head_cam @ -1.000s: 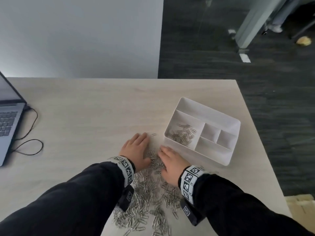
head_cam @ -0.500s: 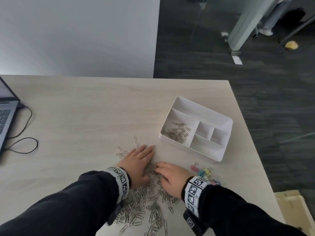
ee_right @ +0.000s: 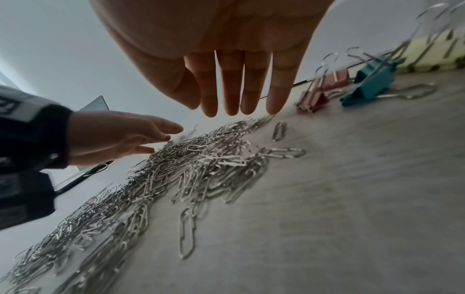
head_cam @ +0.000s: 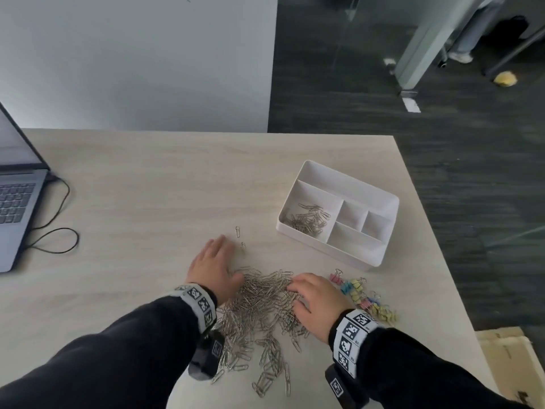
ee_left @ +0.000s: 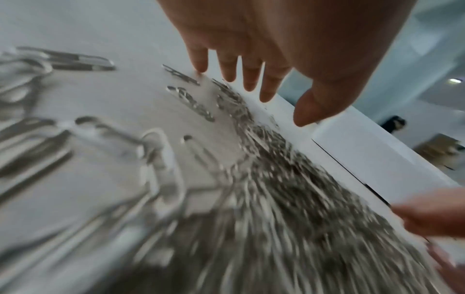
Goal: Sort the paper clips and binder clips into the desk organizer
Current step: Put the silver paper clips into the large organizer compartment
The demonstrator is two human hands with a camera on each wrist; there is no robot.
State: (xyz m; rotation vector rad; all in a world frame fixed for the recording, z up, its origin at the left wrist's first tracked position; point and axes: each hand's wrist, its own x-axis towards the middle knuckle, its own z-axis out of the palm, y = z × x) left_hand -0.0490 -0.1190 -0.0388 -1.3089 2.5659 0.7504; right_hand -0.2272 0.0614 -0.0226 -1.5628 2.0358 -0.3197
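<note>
A big heap of silver paper clips lies on the desk in front of me. My left hand is flat at the heap's left edge, fingers straight and spread. My right hand hovers over the heap's right edge, fingers straight, holding nothing. Coloured binder clips lie to the right of my right hand. The white desk organizer stands beyond, with paper clips in its large left compartment; its other compartments hold nothing.
Two stray paper clips lie past my left fingertips. A laptop with a black cable sits at the desk's left edge. The desk's right edge drops to dark carpet, with a cardboard box below.
Both hands have drawn back from the organizer towards me and moved apart, uncovering the top of the heap. The binder clips came into view to the right.
</note>
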